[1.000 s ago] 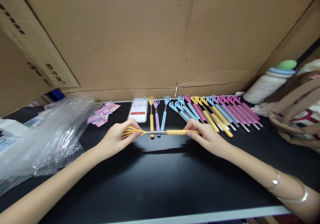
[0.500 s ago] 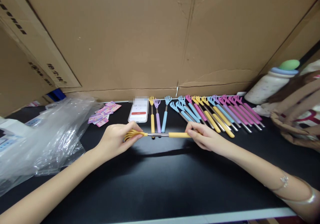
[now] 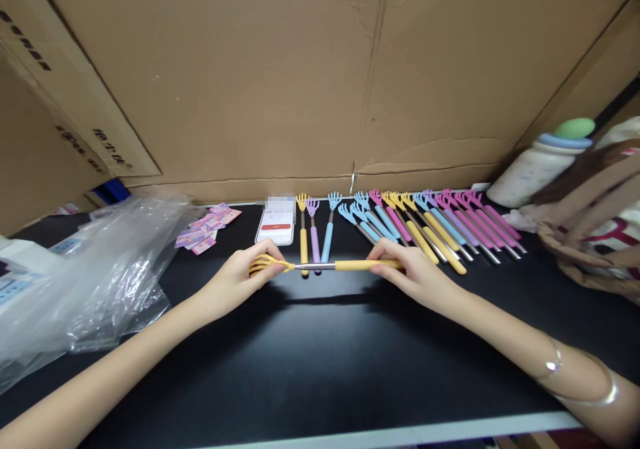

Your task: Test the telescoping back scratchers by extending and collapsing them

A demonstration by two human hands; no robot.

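I hold a yellow telescopic back scratcher (image 3: 325, 265) level above the black table (image 3: 320, 362). My left hand (image 3: 240, 279) is closed on its claw end. My right hand (image 3: 415, 272) is closed on its yellow handle. A short silver shaft shows between the two hands. Behind it lie three scratchers (image 3: 315, 232) side by side, yellow, purple and blue. A longer fanned row of several scratchers (image 3: 430, 225) in blue, pink, yellow and purple lies to the right.
A phone (image 3: 276, 225) lies face up near the cardboard wall (image 3: 300, 75). Pink labels (image 3: 205, 225) and crumpled clear plastic bags (image 3: 95, 269) are at the left. A white bottle (image 3: 540, 162) and a woven bag (image 3: 595, 229) stand at the right.
The scratcher's shaft got slightly longer half a second ago and is now shorter again, my hands moving a little closer together. Nothing else has moved.
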